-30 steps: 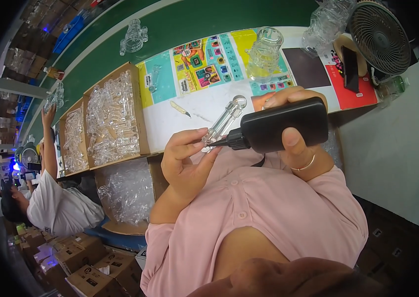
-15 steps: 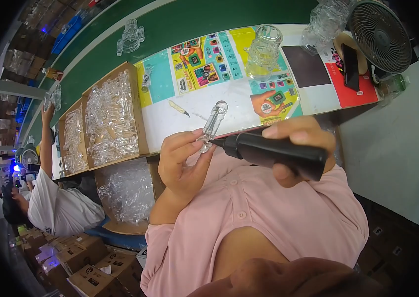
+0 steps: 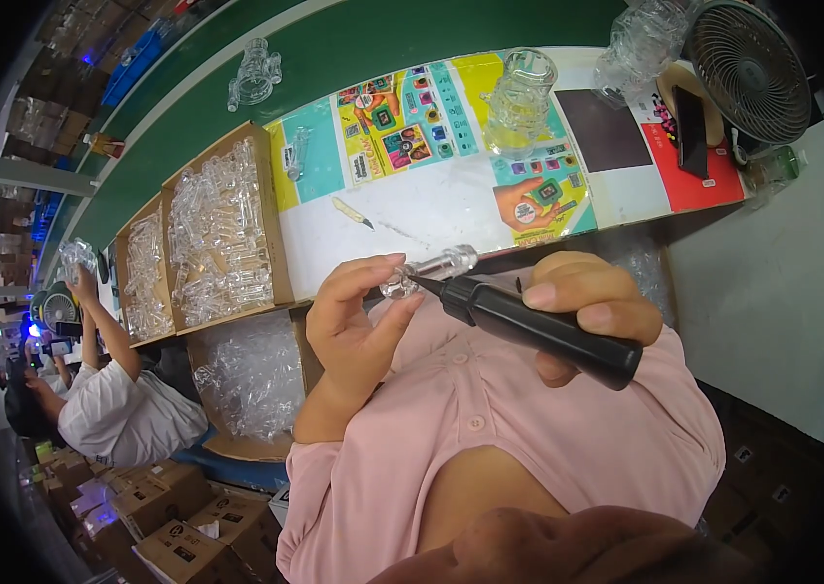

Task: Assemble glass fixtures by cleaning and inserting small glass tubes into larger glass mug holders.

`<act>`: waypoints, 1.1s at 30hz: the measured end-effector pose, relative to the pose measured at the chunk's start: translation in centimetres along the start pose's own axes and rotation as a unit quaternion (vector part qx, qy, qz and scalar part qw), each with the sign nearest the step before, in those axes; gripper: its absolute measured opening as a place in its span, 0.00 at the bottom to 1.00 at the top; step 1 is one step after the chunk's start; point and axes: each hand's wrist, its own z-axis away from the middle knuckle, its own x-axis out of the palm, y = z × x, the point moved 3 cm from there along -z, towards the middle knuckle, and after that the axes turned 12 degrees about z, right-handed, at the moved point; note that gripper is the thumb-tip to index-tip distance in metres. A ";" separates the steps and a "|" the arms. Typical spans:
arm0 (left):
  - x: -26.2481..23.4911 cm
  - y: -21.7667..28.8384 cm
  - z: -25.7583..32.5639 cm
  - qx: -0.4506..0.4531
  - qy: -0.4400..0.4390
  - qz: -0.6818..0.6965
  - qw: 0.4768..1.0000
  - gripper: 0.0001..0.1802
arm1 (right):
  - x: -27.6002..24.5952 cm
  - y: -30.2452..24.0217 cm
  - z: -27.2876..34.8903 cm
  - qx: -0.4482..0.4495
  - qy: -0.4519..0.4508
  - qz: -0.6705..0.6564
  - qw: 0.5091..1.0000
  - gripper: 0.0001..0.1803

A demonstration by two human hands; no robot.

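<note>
Between the thumb and fingers of my left hand (image 3: 354, 316) is one end of a clear glass tube piece (image 3: 446, 263), which points away to the right. My right hand (image 3: 597, 311) wraps round a black squeeze bottle (image 3: 548, 331) with a narrow dark nozzle. The nozzle tip meets the glass piece close to my left fingertips; whether any liquid comes out is too small to see. Beyond my hands, a pen-like tool with a pale handle (image 3: 347, 209) lies on the white tabletop (image 3: 320, 248).
At left stands a cardboard tray (image 3: 276, 234) of clear glass pieces, above a box of plastic bags (image 3: 256, 380). A large glass vessel (image 3: 519, 102), a phone (image 3: 689, 131) and a fan (image 3: 748, 68) are at the back right. A co-worker (image 3: 130, 414) sits at far left.
The glass piece has tipped from nearly upright to lying rightward, with the nozzle still at its near end. The far-left co-worker's arm has come down and nearer, holding a clear glass object.
</note>
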 end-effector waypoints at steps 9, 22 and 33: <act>0.1 -0.2 0.2 -0.187 0.063 0.181 0.963 0.21 | 0.0 0.2 -0.5 -0.065 -0.006 -0.048 0.997 0.23; -0.1 -0.2 0.2 -0.102 0.047 0.117 0.987 0.21 | 0.4 0.2 -0.2 -0.123 -0.012 -0.024 0.992 0.21; -0.3 0.3 -0.6 0.049 0.012 -0.084 0.995 0.21 | -0.3 0.5 -0.4 0.052 -0.072 -0.068 0.994 0.28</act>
